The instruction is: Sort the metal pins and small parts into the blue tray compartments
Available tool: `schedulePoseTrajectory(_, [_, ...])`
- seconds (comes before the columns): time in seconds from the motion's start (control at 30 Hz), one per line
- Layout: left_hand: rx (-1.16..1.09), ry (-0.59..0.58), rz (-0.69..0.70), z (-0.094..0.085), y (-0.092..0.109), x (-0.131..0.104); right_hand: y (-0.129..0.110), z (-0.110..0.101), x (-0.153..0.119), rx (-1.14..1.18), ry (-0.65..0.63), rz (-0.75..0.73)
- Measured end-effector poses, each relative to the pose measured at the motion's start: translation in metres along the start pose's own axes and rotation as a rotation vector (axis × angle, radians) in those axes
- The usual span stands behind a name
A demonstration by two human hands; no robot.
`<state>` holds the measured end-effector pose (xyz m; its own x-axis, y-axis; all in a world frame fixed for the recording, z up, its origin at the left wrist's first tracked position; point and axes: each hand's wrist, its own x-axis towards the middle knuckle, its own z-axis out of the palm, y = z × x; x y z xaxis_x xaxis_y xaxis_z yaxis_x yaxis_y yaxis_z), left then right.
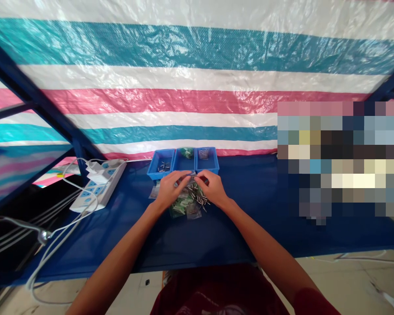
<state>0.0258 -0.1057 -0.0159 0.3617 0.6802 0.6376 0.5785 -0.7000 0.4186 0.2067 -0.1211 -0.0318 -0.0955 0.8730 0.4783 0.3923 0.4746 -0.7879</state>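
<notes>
My left hand (172, 186) and my right hand (212, 186) meet over a small pile on the table. Fingers of both hands pinch the edge of a small clear plastic bag (193, 174), partly hidden by the fingertips. Below them lie loose, thin metal pieces like screws or pins (202, 199). Green packets (182, 205) and a clear packet (193, 211) are at the pile's near side. Just beyond my hands stand three joined blue bins: the left bin (153, 168) holds a few metal pieces, the middle bin (184, 165) a green bundle, the right bin (213, 162) a clear packet.
A white power strip (100, 194) with plugs and looping cables lies on the left of the dark blue table (197, 249). A striped plastic sheet (184, 78) hangs behind, between blue metal posts (52, 100). The right side is pixelated.
</notes>
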Motion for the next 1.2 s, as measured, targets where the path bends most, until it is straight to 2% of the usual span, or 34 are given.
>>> schedulePoseTrajectory(0.27, [0.011,0.02,-0.018,0.0,0.001,-0.001,-0.003,0.0,0.0,0.031,-0.003,0.012])
schedulePoseTrajectory(0.47, [-0.083,0.148,-0.184,0.0,0.009,-0.001,-0.004,0.0,0.001,0.153,-0.035,0.072])
schedulePoseTrajectory(0.63, [-0.229,0.145,-0.287,0.002,0.01,0.0,0.001,0.003,0.001,0.224,-0.113,0.088])
schedulePoseTrajectory(0.87, [-0.501,0.163,-0.446,0.006,0.01,0.003,0.0,0.003,0.001,0.28,-0.044,0.184])
schedulePoseTrajectory(1.2, [-0.548,0.178,-0.459,0.006,0.003,0.007,-0.003,0.001,0.003,0.258,-0.009,0.196])
